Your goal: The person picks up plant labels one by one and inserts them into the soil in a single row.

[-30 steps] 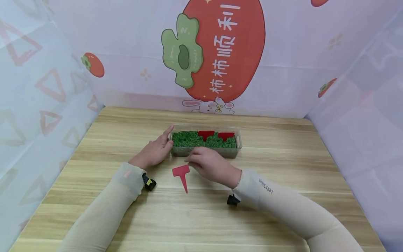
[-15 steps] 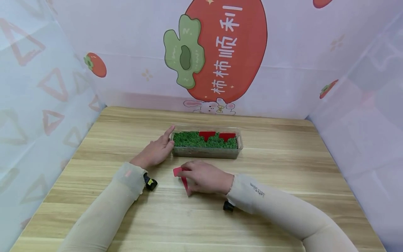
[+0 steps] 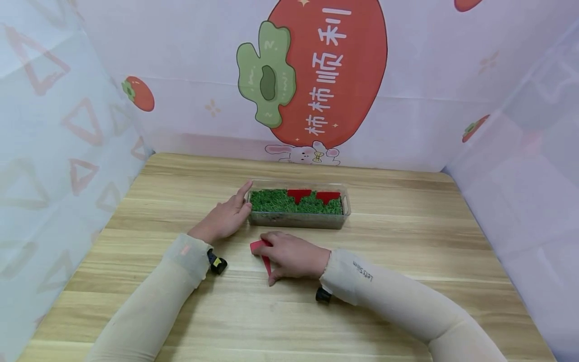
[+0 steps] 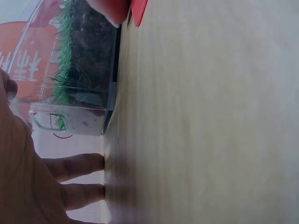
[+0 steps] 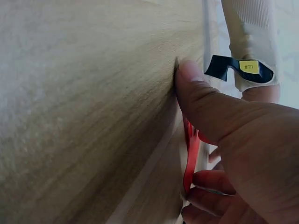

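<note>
A clear plastic box holds dark soil topped with green grass. Two red T-shaped plant labels stand in the grass: one near the middle, one towards the right. My left hand rests at the box's left end, fingers mostly straight; in the left wrist view two fingertips touch the tabletop. Another red plant label lies in front of the box. Over it, my right hand curls its fingers at the wide head, thumb low by the pointed end, partly hiding it.
Everything sits on a wood-grain table. A printed cloth with persimmon pictures hangs behind the table's back edge, and pale patterned cloths flank both sides. A black strap shows at my left wrist.
My right hand has come down from just above the loose label onto it, fingers at its head and thumb by its point. My left hand stays at the box's end.
</note>
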The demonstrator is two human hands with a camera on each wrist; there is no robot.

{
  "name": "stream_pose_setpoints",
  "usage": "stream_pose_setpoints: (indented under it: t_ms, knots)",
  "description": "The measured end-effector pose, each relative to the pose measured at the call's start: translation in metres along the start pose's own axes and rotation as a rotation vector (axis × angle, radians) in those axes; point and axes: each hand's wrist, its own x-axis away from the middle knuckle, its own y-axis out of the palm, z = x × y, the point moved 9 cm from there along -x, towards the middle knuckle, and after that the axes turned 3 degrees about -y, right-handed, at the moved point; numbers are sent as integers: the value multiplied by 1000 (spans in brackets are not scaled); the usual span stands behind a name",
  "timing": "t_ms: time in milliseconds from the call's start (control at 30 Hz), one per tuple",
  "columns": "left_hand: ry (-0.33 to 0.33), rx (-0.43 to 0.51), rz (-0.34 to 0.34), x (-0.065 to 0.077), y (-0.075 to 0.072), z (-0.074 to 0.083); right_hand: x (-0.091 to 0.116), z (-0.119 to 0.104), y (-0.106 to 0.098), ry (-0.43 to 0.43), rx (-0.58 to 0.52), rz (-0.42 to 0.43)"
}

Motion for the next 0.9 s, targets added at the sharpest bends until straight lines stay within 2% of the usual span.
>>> stream_pose_setpoints:
  t_ms: [533,733,900]
  knots:
    - [12,21,-2,-4,-1,4,-9,1,-9,77,12,49]
    - [10,15,6,-3,-2,3,-9,3,-9,108,51,52]
    - [11,14,-4,-1,-1,3,-8,3,-12,108,42,69]
